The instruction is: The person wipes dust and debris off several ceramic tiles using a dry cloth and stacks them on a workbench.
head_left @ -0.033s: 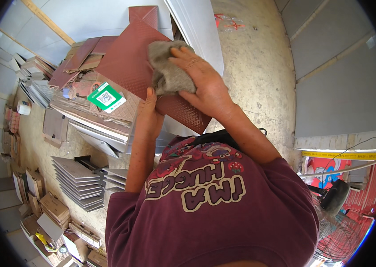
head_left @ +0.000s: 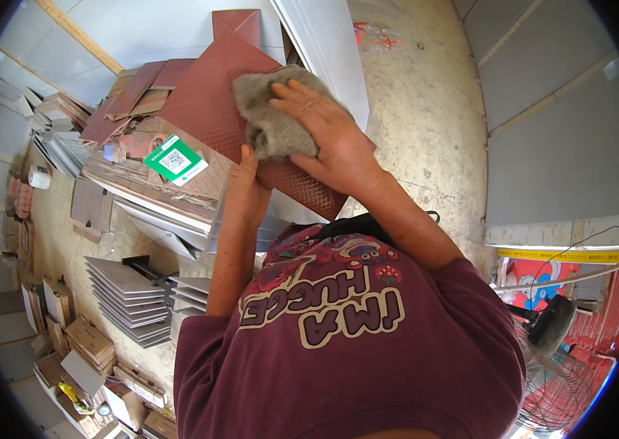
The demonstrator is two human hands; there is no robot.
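Observation:
A dark red, bumpy-surfaced tile [head_left: 203,102] lies slanted in front of me. My left hand [head_left: 248,189] grips its near edge, with the thumb over the top and the other fingers mostly hidden below. A bunched grey-brown rag [head_left: 262,91] rests on the tile's right half. Over the rag is my right hand [head_left: 330,132], pressing it against the tile with the fingers extended across it and the thumb at its near side. Another red tile [head_left: 236,25] shows beyond the far corner.
Left of the tile, a green card with a square code [head_left: 175,159] lies on a cluttered stack. Grey tiles [head_left: 123,300] stand in a rack at lower left, near cardboard boxes [head_left: 90,344]. A fan [head_left: 554,380] stands at lower right. White panels [head_left: 558,139] line the right.
My right hand and the rag have shifted slightly left across the tile. My left hand and the tile stay nearly where they were.

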